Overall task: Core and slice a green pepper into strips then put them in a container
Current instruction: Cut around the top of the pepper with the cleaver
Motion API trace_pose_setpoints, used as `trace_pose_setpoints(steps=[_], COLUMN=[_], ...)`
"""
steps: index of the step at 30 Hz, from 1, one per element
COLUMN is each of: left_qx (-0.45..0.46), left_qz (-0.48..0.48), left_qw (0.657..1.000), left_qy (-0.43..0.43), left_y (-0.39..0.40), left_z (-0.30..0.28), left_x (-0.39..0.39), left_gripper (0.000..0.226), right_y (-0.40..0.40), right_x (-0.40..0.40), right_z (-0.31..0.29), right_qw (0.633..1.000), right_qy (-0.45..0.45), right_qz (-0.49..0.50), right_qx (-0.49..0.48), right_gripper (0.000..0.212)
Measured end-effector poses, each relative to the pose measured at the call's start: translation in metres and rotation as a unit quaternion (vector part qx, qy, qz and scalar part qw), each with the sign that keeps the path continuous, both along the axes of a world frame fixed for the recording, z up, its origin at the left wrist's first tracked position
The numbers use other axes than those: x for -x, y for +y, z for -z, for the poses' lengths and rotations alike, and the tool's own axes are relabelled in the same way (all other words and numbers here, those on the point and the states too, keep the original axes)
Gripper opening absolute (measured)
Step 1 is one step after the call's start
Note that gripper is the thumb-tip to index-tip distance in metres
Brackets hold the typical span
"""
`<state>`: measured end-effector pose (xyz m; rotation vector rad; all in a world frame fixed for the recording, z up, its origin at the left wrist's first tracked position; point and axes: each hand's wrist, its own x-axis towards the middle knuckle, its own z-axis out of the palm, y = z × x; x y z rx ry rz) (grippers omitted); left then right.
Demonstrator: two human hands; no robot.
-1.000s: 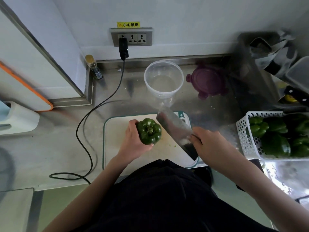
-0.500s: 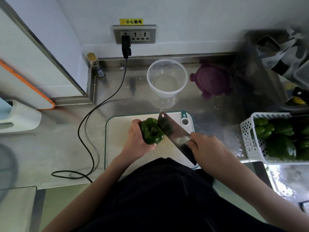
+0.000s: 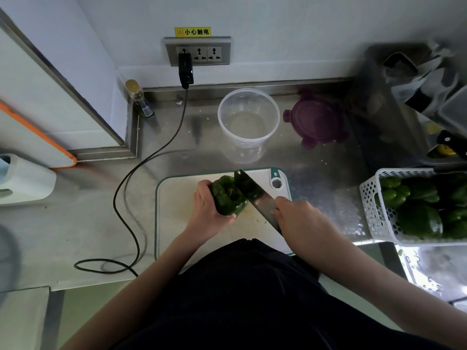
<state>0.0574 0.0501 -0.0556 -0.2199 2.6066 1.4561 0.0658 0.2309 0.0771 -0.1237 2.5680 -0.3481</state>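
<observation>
Stainless-steel worktop (image 3: 96,218) against a white wall, seen from above. Green pepper (image 3: 227,198) on the white cutting board (image 3: 177,223) at the near edge of the worktop, toward the board's far side; stem end turned up and slightly rightward, long axis running stem to base, tilted off vertical. Left hand (image 3: 209,213) wrapped around the pepper's left and near flank, fingers curled on it, thumb side at the far-left shoulder. Cleaver (image 3: 255,195) laid diagonally across the stem region, tip toward the far edge, blade touching or entering the top right of the pepper; depth of cut not discernible. Right hand (image 3: 295,215) clamped on the cleaver's handle, handle itself hidden beneath it.

Likely hazards: rounded, glossy skin allowing the blade to skid toward the left-hand fingers near the base; pepper rolling on its lobes under oblique pressure; cut missing the core and scattering seeds.

Farther out: clear round container (image 3: 249,122) beyond the board, empty; purple lid (image 3: 316,120) to its right; white basket (image 3: 374,210) of further peppers at the right edge; black cable (image 3: 131,185) trailing from the wall socket (image 3: 198,50) across the left of the worktop.
</observation>
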Motion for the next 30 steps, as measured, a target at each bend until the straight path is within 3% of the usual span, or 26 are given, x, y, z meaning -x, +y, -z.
trace_pose_setpoints(steps=[9,14,30], left_qx=[-0.005,-0.012,0.005], left_qz=[-0.013,-0.034,-0.047], left_qw=[1.000,0.999,0.999], left_qy=[-0.007,-0.023,-0.015], left_y=[0.000,-0.002,0.002], left_z=[0.002,0.004,0.004], left_x=[0.000,0.001,0.005], left_gripper=[0.073,0.077,0.083], right_y=[0.001,-0.004,0.002], right_x=[0.004,0.007,0.010], right_z=[0.017,0.020,0.038], right_qw=[1.000,1.000,0.997], right_qy=[-0.017,-0.008,-0.029], right_qz=[0.016,0.009,0.040], right_qx=[-0.001,-0.010,0.053], right_gripper=[0.030,0.017,0.014])
